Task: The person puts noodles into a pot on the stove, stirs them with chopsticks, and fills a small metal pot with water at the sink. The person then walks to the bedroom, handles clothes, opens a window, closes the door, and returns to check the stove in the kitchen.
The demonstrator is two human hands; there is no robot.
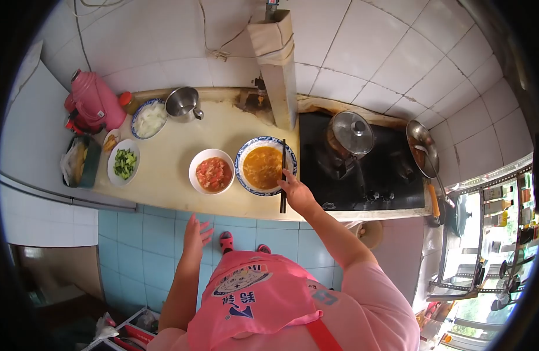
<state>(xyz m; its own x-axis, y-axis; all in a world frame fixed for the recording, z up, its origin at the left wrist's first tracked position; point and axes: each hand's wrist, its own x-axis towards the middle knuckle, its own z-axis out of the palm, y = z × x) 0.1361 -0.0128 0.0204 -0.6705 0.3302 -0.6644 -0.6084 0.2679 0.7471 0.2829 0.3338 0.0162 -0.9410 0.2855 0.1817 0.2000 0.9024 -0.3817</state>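
Note:
A blue-and-white patterned bowl (241,153) holds an orange-yellow soup or egg dish near the counter's middle. Dark chopsticks (283,158) lie across its right side, their near ends reaching past the rim. My right hand (293,192) pinches them at the bowl's right edge. In front of the counter, my left hand (197,235) hangs in the air with fingers apart, holding nothing. Nearest to it stands a white bowl (193,176) of chopped red food that looks like tomato.
On the left are a plate of chopped greens (125,163), a dish of pale slices (149,119), a metal cup (183,104) and a pink thermos (96,100). At right, the black stove (363,190) carries a lidded pot (351,133) and a wok (422,150).

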